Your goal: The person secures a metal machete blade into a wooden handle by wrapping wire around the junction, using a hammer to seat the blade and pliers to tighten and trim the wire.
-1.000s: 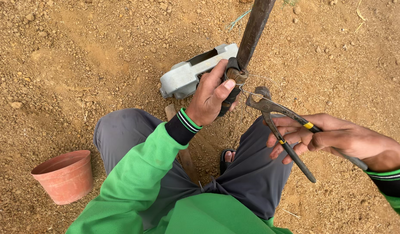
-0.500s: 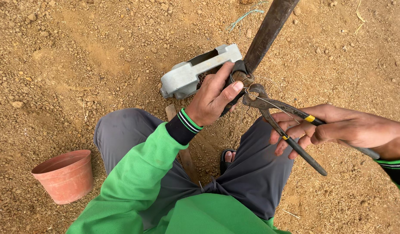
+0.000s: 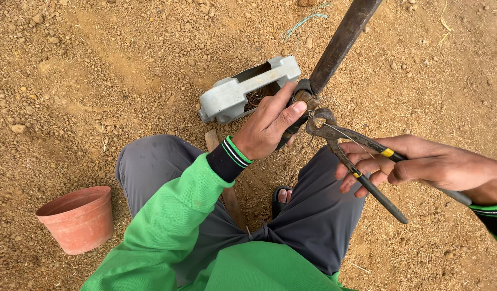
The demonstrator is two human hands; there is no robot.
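My left hand [image 3: 269,124] grips a dark wooden stake [image 3: 343,40] low down, where a black band and thin wire [image 3: 308,99] wrap around it. My right hand [image 3: 415,164] holds a pair of dark metal pincers [image 3: 356,156] with yellow marks on the handles. The pincer jaws [image 3: 319,121] sit at the wire, just right of my left thumb. The handles are spread apart in my fingers.
A grey plastic container [image 3: 248,89] with rusty bits inside lies on the dirt behind my left hand. A terracotta pot [image 3: 79,218] stands at lower left. My grey trousers [image 3: 313,215] and a sandalled foot [image 3: 283,195] are below. Brown pebbly soil [image 3: 98,64] lies all around.
The pincers moved left toward the stake until the jaws reached the wire beside my left thumb. My left hand kept its grip on the stake.
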